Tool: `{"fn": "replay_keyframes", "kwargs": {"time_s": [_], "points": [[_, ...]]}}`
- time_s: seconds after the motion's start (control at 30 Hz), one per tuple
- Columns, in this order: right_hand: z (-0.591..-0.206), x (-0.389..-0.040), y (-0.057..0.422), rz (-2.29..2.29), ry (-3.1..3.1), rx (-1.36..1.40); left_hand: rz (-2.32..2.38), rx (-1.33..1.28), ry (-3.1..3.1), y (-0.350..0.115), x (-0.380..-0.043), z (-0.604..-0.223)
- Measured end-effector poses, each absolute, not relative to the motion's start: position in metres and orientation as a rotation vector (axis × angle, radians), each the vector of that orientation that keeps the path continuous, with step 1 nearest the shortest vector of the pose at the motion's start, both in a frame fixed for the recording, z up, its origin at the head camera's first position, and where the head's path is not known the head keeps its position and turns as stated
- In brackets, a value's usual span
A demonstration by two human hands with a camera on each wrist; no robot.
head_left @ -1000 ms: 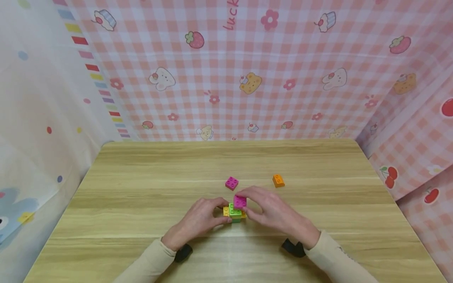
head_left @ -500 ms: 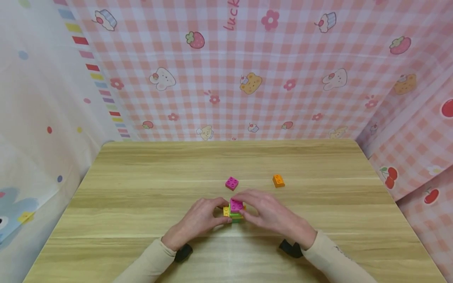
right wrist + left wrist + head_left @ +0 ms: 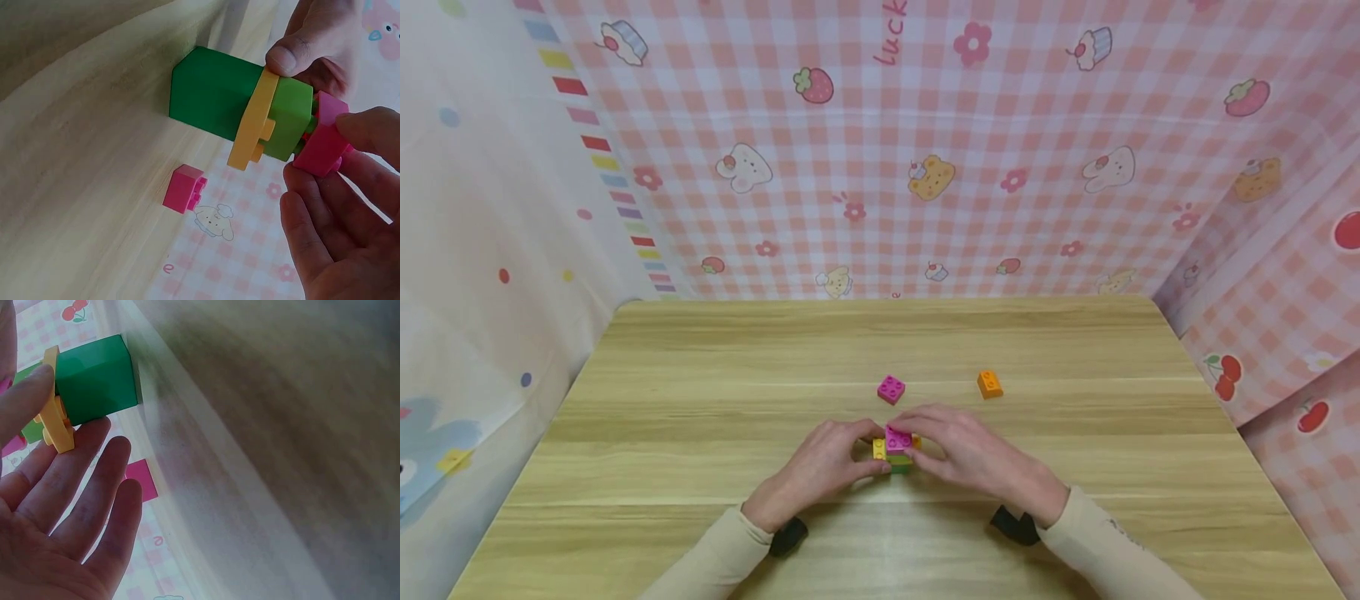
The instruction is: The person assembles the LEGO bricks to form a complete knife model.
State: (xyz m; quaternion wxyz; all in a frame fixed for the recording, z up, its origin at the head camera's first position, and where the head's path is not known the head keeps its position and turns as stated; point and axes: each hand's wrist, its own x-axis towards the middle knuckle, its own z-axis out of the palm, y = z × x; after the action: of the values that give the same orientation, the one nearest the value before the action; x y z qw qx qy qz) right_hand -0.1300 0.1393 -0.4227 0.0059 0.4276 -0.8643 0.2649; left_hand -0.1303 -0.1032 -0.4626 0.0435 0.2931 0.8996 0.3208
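Observation:
A stack of toy building bricks stands on the table before me: a dark green block (image 3: 215, 90) at the bottom, a thin yellow plate (image 3: 253, 122) across it, a lime brick (image 3: 289, 115) above. My left hand (image 3: 823, 462) holds the stack between thumb and fingers, around the yellow plate. With thumb and fingers my right hand (image 3: 970, 450) pinches a pink brick (image 3: 898, 440) over the lime one. Lime studs show in a narrow gap beneath the pink brick in the right wrist view, and it sits slightly tilted.
Behind the stack, a second pink brick (image 3: 891, 389) lies loose on the wooden table (image 3: 737, 350). An orange brick (image 3: 990, 384) with a sloped side lies farther right. A pink checked cloth (image 3: 880, 167) hangs at the table's back edge.
My right hand has brought the pink brick left and down, from above the right of the lime brick onto its top. My left hand stays in place on the stack.

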Motion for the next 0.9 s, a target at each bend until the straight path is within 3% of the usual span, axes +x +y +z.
{"fn": "replay_keyframes", "kwargs": {"time_s": [0.57, 0.9], "points": [[-0.433, -0.131, 0.141, 0.697, -2.519, 1.447, 1.014, 0.92, 2.718, -0.103, -0.13, -0.465], [-0.434, -0.13, 0.141, 0.926, -2.736, 1.263, 1.012, 0.881, 2.73, -0.105, -0.13, -0.464]]}}
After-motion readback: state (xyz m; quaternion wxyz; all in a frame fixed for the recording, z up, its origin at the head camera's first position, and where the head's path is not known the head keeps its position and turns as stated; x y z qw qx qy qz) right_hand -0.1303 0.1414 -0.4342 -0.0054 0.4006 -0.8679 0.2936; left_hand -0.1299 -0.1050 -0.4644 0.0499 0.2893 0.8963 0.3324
